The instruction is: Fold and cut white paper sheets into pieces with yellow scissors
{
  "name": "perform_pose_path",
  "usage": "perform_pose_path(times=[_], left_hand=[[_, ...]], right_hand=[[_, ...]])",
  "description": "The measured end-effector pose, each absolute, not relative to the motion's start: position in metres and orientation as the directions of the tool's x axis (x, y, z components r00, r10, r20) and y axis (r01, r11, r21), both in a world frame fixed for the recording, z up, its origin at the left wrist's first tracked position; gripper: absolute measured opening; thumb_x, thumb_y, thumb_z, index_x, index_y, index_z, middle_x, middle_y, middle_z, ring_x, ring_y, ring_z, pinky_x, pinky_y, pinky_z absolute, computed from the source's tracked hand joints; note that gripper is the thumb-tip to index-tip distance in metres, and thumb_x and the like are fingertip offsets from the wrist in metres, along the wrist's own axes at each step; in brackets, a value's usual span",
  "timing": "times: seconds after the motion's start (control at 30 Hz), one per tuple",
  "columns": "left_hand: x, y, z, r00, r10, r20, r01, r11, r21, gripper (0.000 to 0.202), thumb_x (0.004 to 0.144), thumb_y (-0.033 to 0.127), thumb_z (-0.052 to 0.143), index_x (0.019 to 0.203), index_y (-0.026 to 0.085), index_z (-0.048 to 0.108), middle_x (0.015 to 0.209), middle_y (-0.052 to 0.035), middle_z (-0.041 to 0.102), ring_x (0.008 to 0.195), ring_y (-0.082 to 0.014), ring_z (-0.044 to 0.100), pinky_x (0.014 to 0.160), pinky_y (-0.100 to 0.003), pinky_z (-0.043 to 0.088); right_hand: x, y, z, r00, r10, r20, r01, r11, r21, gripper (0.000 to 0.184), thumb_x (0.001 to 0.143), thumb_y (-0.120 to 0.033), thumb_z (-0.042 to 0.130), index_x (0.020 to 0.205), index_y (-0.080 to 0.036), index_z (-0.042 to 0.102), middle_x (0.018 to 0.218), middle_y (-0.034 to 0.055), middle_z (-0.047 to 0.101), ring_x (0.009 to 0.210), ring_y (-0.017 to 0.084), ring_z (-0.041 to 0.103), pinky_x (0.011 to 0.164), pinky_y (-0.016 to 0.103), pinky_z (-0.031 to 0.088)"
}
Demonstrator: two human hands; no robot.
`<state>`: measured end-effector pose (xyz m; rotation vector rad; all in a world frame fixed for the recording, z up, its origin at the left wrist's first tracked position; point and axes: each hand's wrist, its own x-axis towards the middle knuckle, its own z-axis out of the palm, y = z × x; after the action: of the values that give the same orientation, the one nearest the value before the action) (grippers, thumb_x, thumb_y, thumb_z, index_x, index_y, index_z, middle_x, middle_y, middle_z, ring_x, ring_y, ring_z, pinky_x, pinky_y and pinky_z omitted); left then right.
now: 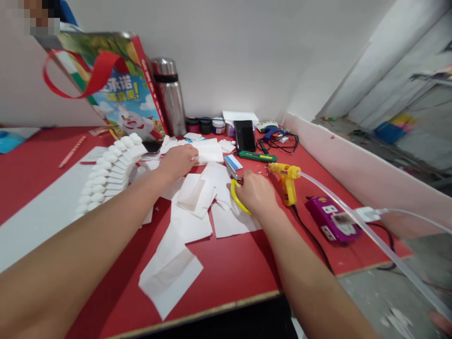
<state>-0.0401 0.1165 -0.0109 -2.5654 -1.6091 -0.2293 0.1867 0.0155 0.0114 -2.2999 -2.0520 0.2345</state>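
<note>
My right hand is closed round the yellow handles of a pair of scissors, whose blades point away over white paper pieces scattered on the red table. My left hand rests palm down, fingers curled, on a stack of white paper sheets farther back. A row of white folded paper shapes lies to the left of that hand.
A yellow glue gun with a long clear stick stands right of the scissors, beside a purple power strip. At the back: a steel flask, a colourful gift bag, paint jars, a black phone, a green utility knife.
</note>
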Motion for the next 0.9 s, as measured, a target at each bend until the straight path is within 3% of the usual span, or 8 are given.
perform_pose_path(times=[0.13, 0.23, 0.4, 0.57, 0.73, 0.9], left_hand=[[-0.038, 0.111, -0.007, 0.443, 0.880, 0.169, 0.896, -0.438, -0.070, 0.034, 0.097, 0.020, 0.041, 0.100, 0.009, 0.073, 0.113, -0.0188, 0.072, 0.103, -0.0321, 0.069, 0.084, -0.042, 0.050], [-0.035, 0.109, -0.002, 0.495, 0.859, 0.134, 0.869, -0.483, -0.112, 0.031, 0.095, 0.022, 0.045, 0.097, 0.008, 0.073, 0.109, -0.0187, 0.073, 0.100, -0.0326, 0.069, 0.083, -0.043, 0.050], [-0.027, 0.106, 0.006, 0.553, 0.828, 0.090, 0.830, -0.537, -0.152, 0.029, 0.096, 0.020, 0.048, 0.093, 0.009, 0.074, 0.106, -0.0161, 0.070, 0.105, -0.0297, 0.067, 0.089, -0.042, 0.052], [-0.023, 0.107, 0.005, 0.548, 0.835, 0.057, 0.830, -0.533, -0.167, 0.035, 0.098, 0.036, 0.062, 0.127, 0.017, 0.063, 0.128, -0.0112, 0.064, 0.109, -0.0248, 0.065, 0.092, -0.046, 0.057], [-0.019, 0.109, 0.003, 0.563, 0.822, 0.086, 0.821, -0.544, -0.171, 0.031, 0.096, 0.030, 0.051, 0.095, 0.011, 0.075, 0.104, -0.0163, 0.070, 0.099, -0.0320, 0.068, 0.080, -0.043, 0.051], [-0.018, 0.111, 0.002, 0.554, 0.823, 0.120, 0.830, -0.536, -0.158, 0.034, 0.094, 0.033, 0.047, 0.094, 0.013, 0.075, 0.105, -0.0158, 0.070, 0.097, -0.0307, 0.068, 0.073, -0.039, 0.044]], right_hand=[[0.186, 0.014, 0.011, 0.117, 0.991, -0.066, 0.982, -0.125, -0.141, 0.036, 0.095, -0.040, 0.056, 0.115, -0.011, 0.061, 0.103, 0.0205, 0.075, 0.099, 0.035, 0.073, 0.075, 0.038, 0.053], [0.186, 0.014, 0.012, 0.146, 0.988, -0.054, 0.981, -0.152, -0.121, 0.031, 0.095, -0.035, 0.053, 0.115, -0.012, 0.060, 0.102, 0.0199, 0.075, 0.099, 0.035, 0.073, 0.074, 0.036, 0.052], [0.186, 0.011, 0.016, 0.138, 0.990, -0.040, 0.986, -0.141, -0.083, 0.029, 0.096, -0.032, 0.050, 0.115, -0.012, 0.059, 0.103, 0.0225, 0.074, 0.099, 0.035, 0.073, 0.074, 0.036, 0.051], [0.187, 0.007, 0.020, 0.079, 0.996, -0.047, 0.994, -0.082, -0.073, 0.029, 0.097, -0.029, 0.045, 0.117, -0.011, 0.058, 0.103, 0.0232, 0.074, 0.099, 0.035, 0.073, 0.072, 0.035, 0.049], [0.185, 0.006, 0.021, 0.092, 0.993, -0.078, 0.994, -0.096, -0.057, 0.028, 0.095, -0.028, 0.050, 0.115, -0.011, 0.059, 0.103, 0.0224, 0.074, 0.099, 0.034, 0.073, 0.073, 0.035, 0.051], [0.184, 0.005, 0.020, 0.084, 0.994, -0.063, 0.996, -0.086, -0.021, 0.029, 0.096, -0.031, 0.049, 0.116, -0.012, 0.060, 0.103, 0.0216, 0.074, 0.099, 0.034, 0.073, 0.076, 0.037, 0.053]])
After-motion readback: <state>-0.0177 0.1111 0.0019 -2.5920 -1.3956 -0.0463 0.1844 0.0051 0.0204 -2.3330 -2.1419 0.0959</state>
